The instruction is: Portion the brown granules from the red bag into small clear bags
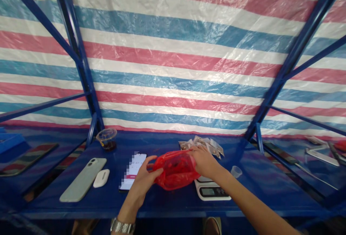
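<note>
Holding 1 red bag [176, 170], left hand [144, 177], right hand [204, 161].

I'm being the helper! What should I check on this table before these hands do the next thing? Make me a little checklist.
Both hands on the red plastic bag: ok, the left hand and right hand each grip one side.

Anything inside the bag: cannot tell, the red plastic hides it.

White digital kitchen scale fully uncovered: not ok, the bag and right hand block its back part.

Number on the scale's display: cannot tell, it is too dim and small to read.

Small clear plastic cup upright: ok, it stands beside the scale.

Clear cup of dark liquid upright: ok, it stands at the table's back edge.
</note>
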`<move>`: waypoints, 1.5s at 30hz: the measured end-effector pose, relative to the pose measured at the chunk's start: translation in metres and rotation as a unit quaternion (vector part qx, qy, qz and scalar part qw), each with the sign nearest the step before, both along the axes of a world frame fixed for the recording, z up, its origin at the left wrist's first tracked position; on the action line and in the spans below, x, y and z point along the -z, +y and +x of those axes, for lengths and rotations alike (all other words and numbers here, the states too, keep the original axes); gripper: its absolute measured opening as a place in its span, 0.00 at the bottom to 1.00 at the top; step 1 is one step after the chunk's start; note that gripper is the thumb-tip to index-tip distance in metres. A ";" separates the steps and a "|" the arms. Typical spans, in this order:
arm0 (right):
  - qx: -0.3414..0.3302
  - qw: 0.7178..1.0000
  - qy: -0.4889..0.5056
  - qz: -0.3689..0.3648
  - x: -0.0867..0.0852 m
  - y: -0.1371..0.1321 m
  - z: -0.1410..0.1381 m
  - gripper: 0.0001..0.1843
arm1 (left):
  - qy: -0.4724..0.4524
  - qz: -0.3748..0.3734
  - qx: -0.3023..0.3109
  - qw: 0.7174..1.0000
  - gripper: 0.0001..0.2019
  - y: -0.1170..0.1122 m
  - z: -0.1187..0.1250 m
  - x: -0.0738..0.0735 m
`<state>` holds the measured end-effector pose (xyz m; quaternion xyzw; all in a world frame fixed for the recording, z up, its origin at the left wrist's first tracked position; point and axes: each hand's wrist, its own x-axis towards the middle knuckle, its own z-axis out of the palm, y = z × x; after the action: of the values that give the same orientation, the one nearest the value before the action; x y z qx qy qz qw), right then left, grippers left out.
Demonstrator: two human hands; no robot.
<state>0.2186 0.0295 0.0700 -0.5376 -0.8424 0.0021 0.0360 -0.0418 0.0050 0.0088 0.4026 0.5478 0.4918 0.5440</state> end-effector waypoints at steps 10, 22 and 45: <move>0.010 0.995 0.055 0.078 0.001 -0.035 -0.036 0.24 | 0.304 0.114 -0.116 0.939 0.35 -0.007 0.013 0.019; -0.092 0.987 0.130 -0.004 0.025 -0.063 -0.058 0.20 | 0.049 0.051 -0.145 0.987 0.22 0.002 -0.004 0.005; 0.033 0.978 0.181 0.102 0.003 -0.031 0.012 0.15 | 0.267 0.257 -0.243 0.896 0.17 -0.004 0.008 -0.013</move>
<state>0.2305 -0.0019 0.0674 -0.5494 -0.7994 0.0121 0.2430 -0.0343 0.0007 0.0223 0.4992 0.6075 0.6065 0.1183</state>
